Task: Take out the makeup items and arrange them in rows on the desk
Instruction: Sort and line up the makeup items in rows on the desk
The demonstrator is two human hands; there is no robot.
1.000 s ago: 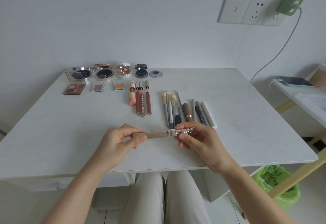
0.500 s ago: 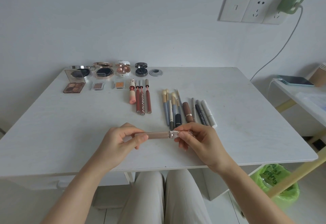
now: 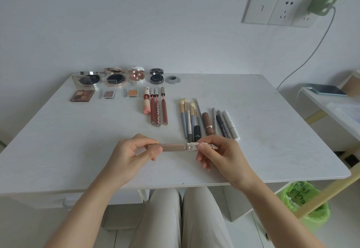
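Observation:
Both my hands hold a beige concealer tube level above the near part of the white desk. My left hand pinches its beige body. My right hand grips its ornate rose-gold cap. Farther back lie rows of makeup: open compacts along the far edge, an eyeshadow palette and two small pans in front of them, lip glosses in the middle, brushes and pencils to the right.
A small silver lid lies right of the compacts. A side table with a charging phone stands at the right. A bin with a green bag sits under the desk's right corner. My knees are below the near edge.
The tube has barely shifted. My right fingers have turned slightly on the cap, and its decorated tip now shows a bit more.

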